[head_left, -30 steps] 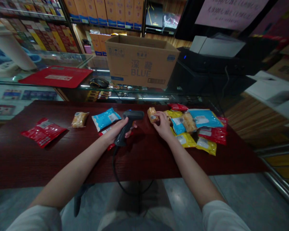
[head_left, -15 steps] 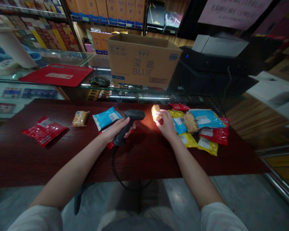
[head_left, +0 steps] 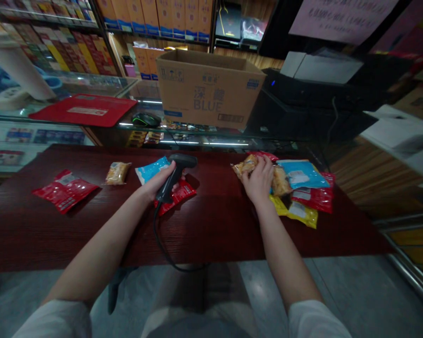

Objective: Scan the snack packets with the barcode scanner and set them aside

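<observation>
Shop counter: a dark red table [head_left: 215,230] stands before glass cases, with a cardboard box [head_left: 209,89] at 12 o'clock. Clock positions are taken from the table's middle. At 10 to 11 o'clock, the left hand [head_left: 157,185] is wrapped round the handle of a scanner [head_left: 183,161], probably because that grip leaves its head clear, pointing toward 2 to 3 o'clock. Its cord hangs toward 6 o'clock, presumably to keep it off the packets. Beneath lie a red packet [head_left: 179,196] and a blue packet [head_left: 148,172], partly covered. At 2 to 3 o'clock, the right hand [head_left: 259,183] curves, fingers bent, over a biscuit packet [head_left: 248,164] at the heap's near-middle edge; whether it pinches or merely rests cannot be told. Heaped packets [head_left: 312,197] at 3 o'clock overlap, apparently for compactness.
</observation>
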Demonstrator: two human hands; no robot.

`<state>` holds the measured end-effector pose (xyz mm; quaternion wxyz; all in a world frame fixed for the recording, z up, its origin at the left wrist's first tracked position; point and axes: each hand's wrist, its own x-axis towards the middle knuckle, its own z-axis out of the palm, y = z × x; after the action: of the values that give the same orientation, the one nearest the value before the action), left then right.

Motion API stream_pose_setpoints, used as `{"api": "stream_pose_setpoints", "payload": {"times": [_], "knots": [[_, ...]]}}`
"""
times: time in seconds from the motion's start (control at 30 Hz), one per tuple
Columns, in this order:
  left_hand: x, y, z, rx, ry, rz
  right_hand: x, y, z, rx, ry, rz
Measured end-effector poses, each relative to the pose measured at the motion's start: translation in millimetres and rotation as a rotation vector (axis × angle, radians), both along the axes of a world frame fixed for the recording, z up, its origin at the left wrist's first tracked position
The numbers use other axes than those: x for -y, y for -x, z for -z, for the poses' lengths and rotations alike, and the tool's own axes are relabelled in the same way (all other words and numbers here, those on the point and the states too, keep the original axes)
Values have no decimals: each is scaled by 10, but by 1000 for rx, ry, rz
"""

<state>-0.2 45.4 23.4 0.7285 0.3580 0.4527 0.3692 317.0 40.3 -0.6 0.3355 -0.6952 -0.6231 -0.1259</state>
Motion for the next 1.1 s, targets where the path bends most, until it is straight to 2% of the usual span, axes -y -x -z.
{"api": "stream_pose_setpoints", "payload": {"times": [0.1, 0.2, 0.3, 0.4, 0.5, 0.63, 0.8, 1.03, 1.1], "knots": [[-37, -201, 56, 180, -31, 4, -4, 34, 4, -30, -102, -109], [-36, -378, 58, 318, -125, -17, 31, 120, -17, -85, -96, -260], [-7, -327, 22, 380, -216, -8, 92, 260, -6, -95, 41, -396], [5, -61, -10, 353, -213, 42, 147, 445, 52, -73, 247, -463], [-28, 184, -7, 259, -164, 91, 168, 637, 125, -64, 430, -460], [-105, 262, 40, 195, -172, 36, 138, 758, 174, -114, 507, -474], [-131, 257, 88, 192, -203, 32, 99, 681, 157, -242, 504, -477], [-101, 284, 58, 153, -201, 20, 210, 855, 142, -60, 493, -421], [-105, 273, 50, 152, -214, -2, 204, 880, 168, -80, 513, -414]]}}
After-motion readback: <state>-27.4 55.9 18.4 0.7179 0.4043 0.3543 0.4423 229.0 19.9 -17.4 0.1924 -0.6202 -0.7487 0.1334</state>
